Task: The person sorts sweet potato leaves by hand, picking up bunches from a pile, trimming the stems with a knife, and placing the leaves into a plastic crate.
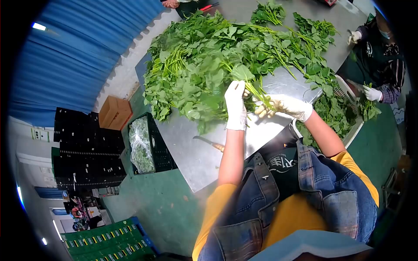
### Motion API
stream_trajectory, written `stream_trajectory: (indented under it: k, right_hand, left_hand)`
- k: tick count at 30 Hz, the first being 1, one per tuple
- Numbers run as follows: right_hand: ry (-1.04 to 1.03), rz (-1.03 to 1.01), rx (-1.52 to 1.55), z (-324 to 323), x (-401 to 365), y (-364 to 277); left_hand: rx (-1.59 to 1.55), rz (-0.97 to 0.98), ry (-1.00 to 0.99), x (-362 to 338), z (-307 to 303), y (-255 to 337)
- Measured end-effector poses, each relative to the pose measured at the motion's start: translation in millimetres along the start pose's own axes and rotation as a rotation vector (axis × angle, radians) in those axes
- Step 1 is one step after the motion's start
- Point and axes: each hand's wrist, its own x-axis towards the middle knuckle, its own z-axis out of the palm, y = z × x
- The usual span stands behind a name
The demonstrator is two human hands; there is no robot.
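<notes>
My left hand, in a white glove, is closed round a bunch of leafy green stems in front of me. My right hand, also gloved, has its fingers curled at the lower stem ends of the same bunch. Just beyond both hands lies a large heap of leafy greens on the metal table. A knife with a curved blade and a light-brown handle rests on the table left of my left forearm.
On the right stands a white crate of greens; beside it a co-worker's gloved hand holds a small bunch. A dark crate with a bagged bundle sits on the floor at left, near a cardboard box and stacked black crates.
</notes>
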Motion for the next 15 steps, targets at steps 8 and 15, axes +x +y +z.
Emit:
stream_trajectory:
  k: [8,15]
  right_hand:
    - [0.364,0.022,-0.027,-6.7,17.2,2.8]
    - [0.64,-0.024,-0.043,-5.7,25.5,11.4]
  left_hand:
    - [0.376,0.302,-0.027,-11.7,18.0,-5.0]
    - [0.279,0.284,-0.035,-17.7,30.2,-9.3]
